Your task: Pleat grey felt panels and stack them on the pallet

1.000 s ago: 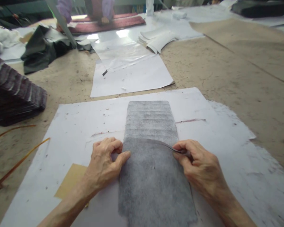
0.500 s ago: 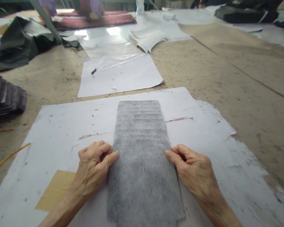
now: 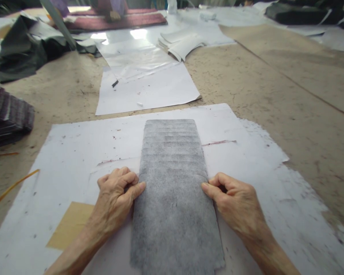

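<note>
A long grey fabric panel (image 3: 173, 194) with a mottled, felt-like face lies over white paper (image 3: 80, 152). Faint crosswise ridges mark its far half, and notches cut into its near corners. My left hand (image 3: 119, 194) pinches the panel's left edge, thumb on top and fingers curled beneath. Across from it, my right hand (image 3: 233, 202) pinches the right edge in the same way. The fingertips under the panel are hidden. Its near end runs out of the bottom of the view.
Tan tape (image 3: 71, 225) sticks to the paper near my left forearm. At the left edge stand a stack of dark striped pieces (image 3: 8, 114) and an orange strip (image 3: 14, 189). Farther off are white sheets (image 3: 149, 89), dark green material (image 3: 20, 53) and a person's hand (image 3: 114, 16) on red fabric (image 3: 123, 23).
The view has shifted slightly, so most things sit a little farther right and higher. Both hands keep their pinch on the panel's edges.
</note>
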Action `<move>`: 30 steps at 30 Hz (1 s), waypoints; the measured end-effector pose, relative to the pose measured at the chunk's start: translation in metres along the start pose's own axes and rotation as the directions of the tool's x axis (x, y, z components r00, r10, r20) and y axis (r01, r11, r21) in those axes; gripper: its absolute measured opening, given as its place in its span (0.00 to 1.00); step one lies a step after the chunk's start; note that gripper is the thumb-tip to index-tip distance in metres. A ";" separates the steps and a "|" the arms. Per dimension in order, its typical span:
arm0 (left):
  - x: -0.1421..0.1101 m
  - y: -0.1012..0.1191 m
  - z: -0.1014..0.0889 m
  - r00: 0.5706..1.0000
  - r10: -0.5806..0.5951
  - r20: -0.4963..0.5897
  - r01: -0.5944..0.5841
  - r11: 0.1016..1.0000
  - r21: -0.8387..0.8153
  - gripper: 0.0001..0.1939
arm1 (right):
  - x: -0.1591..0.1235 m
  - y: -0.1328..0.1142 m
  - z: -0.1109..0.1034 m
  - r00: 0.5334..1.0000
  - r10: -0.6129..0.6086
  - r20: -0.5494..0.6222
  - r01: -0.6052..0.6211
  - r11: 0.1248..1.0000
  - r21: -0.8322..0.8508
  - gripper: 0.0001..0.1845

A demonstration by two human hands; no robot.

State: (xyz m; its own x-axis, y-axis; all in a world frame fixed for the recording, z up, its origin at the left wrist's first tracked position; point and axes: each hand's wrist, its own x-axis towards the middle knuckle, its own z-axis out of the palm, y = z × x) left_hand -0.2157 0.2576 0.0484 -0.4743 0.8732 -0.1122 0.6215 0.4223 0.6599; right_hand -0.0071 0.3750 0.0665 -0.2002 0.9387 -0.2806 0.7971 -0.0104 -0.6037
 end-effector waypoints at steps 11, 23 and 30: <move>-0.006 0.001 0.004 0.997 0.051 -0.060 -0.044 0.993 0.112 0.16 | 0.000 -0.008 -0.001 0.995 0.099 0.006 -0.097 0.989 -0.107 0.11; -0.014 0.008 0.010 0.961 0.160 -0.226 -0.059 0.916 0.396 0.09 | -0.009 0.002 0.007 0.907 -0.345 -0.243 0.245 0.899 -0.363 0.04; -0.010 -0.003 0.004 0.876 0.459 -0.151 -0.344 0.812 0.471 0.13 | -0.006 0.008 0.003 0.630 -0.767 -0.117 0.707 0.630 -0.321 0.09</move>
State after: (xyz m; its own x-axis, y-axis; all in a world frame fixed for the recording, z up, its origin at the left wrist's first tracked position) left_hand -0.2105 0.2482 0.0450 -0.2241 0.9216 0.3168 0.9618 0.1568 0.2243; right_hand -0.0019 0.3686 0.0611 -0.6713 0.6401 0.3737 0.5431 0.7679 -0.3396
